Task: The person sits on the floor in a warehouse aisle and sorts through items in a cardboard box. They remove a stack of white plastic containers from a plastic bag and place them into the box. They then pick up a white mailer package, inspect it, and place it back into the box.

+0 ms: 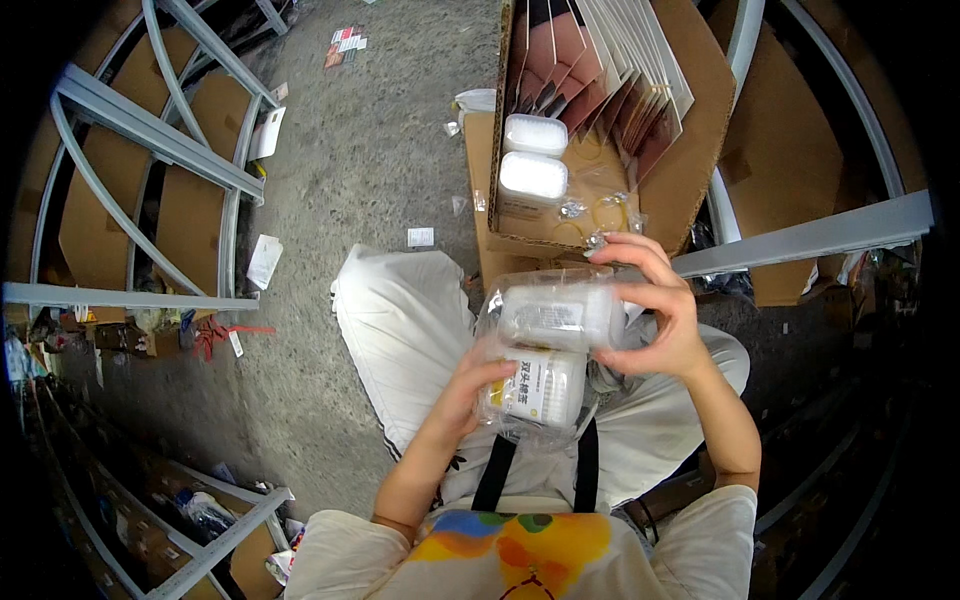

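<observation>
Above my lap are two clear plastic boxes of cotton swabs in crinkled transparent film. My left hand (465, 386) grips the lower box (551, 386), which has a white and yellow label with printing. My right hand (664, 307) has its thumb and fingers around the right end of the upper box (555, 315), which bears a pale printed sticker. The boxes sit against each other, and the film spreads over both. Just beyond my hands stands an open cardboard carton (600, 202). Inside its near left side are two more white-lidded boxes (534, 176).
Thin printed boards (637, 82) stand upright in the carton's far part, with rubber bands (609, 214) on its bottom. Grey metal shelf frames (157, 135) holding cardboard boxes rise left and right. Paper scraps (265, 261) litter the concrete floor (322, 187).
</observation>
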`<action>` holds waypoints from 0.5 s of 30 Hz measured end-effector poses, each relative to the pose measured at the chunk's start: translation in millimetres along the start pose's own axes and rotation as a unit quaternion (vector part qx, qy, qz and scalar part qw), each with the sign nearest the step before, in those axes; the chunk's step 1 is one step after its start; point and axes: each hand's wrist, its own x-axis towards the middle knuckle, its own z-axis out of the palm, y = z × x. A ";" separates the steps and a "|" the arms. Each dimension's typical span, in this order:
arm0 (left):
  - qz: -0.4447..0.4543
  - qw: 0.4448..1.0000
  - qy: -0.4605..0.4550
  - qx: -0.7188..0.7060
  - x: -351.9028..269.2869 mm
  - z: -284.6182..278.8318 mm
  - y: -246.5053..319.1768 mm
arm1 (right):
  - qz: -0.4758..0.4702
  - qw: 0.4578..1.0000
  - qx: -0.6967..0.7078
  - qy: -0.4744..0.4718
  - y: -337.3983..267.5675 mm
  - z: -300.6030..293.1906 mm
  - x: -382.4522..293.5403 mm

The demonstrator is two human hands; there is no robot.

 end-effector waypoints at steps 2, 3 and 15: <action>0.026 0.998 0.046 0.023 -3.2 -2.6 -3.7 | -0.029 0.999 -0.014 -0.003 -1.5 -2.4 -3.2; 0.042 0.995 0.089 0.028 -3.8 -8.2 -9.6 | -0.044 0.999 -0.021 -0.005 -4.3 -3.9 -4.4; 0.075 0.992 0.102 -0.002 -7.3 -43.1 -5.8 | 0.181 0.971 -0.124 0.098 -23.2 -48.4 30.8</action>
